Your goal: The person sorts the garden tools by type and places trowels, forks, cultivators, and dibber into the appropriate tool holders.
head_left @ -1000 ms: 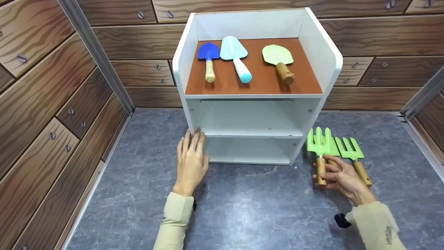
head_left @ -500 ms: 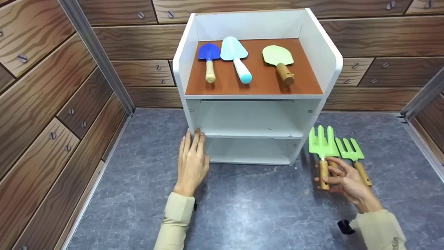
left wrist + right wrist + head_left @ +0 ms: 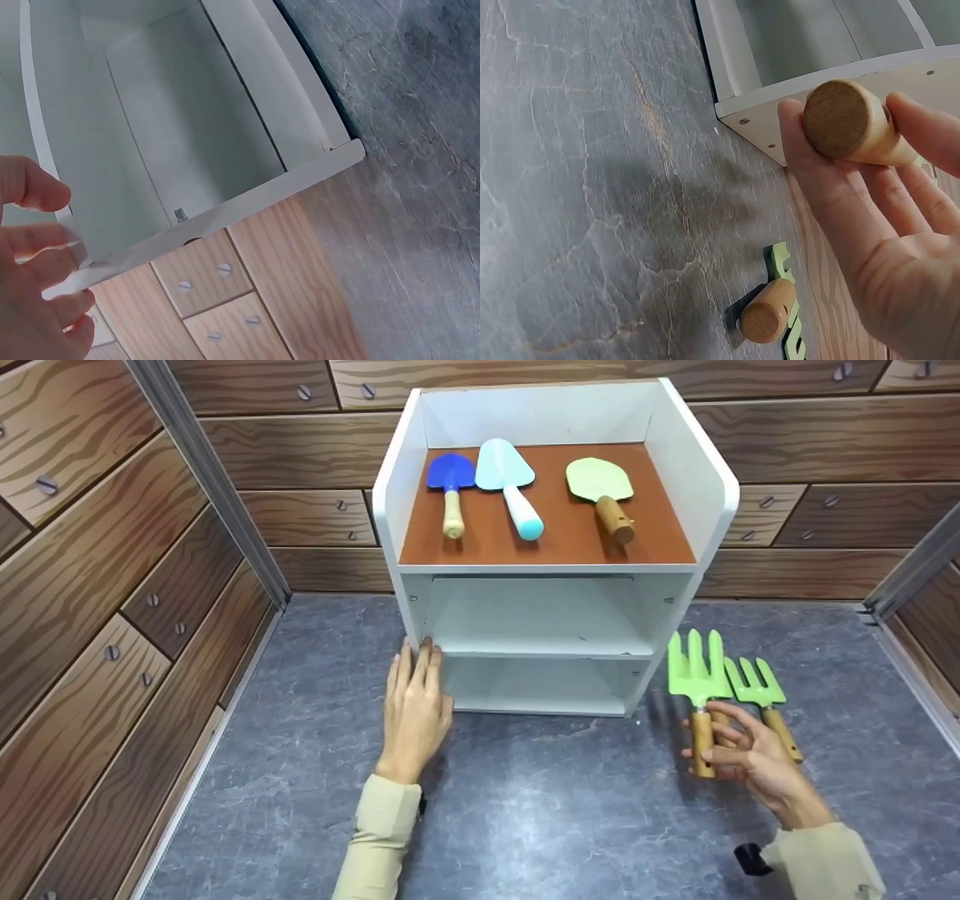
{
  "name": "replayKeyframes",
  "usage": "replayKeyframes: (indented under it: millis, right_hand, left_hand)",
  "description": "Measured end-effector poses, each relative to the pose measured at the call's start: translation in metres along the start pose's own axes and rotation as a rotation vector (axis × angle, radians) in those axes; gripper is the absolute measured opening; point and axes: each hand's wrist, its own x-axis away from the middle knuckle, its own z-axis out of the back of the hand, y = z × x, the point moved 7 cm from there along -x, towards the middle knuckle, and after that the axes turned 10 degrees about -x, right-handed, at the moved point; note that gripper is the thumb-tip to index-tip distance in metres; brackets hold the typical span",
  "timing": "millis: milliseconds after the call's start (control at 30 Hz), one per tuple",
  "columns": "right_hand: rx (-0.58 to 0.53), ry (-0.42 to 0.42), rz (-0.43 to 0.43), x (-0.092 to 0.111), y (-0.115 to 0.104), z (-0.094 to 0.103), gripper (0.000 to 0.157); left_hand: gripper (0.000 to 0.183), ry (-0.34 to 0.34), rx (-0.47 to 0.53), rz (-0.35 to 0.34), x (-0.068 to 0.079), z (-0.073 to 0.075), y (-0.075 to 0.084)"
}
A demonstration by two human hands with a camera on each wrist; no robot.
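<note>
We see two hands well apart: the right hand pinching one green hand fork, the left hand at one white shelving unit.
Thumb and fingers clamp the wooden handle, tines forward, above the floor right of the unit; we see the left fingers stretched forward, back of the hand up, tips touching its left front edge; behind the held fork, one mostly hidden green tool; beside that, a second fork; on top, we count three trowels: blue, light blue, pale green.
</note>
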Motion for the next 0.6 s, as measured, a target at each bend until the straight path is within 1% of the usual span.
replayKeyframes:
  millis: [233,367,600]
  right_hand:
    - [-0.010,-0.040,0.031,0.0027,-0.0017,-0.0029,0.069]
    - [-0.026,-0.060,0.035,0.0010,-0.0020,-0.0051,0.068]
    - [-0.004,-0.083,0.043,-0.0006,-0.0037,-0.0084,0.067]
  left_hand:
    - [0.060,-0.007,-0.008,-0.003,-0.0009,-0.0007,0.0004]
    - [0.060,-0.007,-0.008,-0.003,-0.0010,-0.0005,0.0005]
    - [0.059,0.008,-0.008,-0.007,-0.0004,0.0004,0.0006]
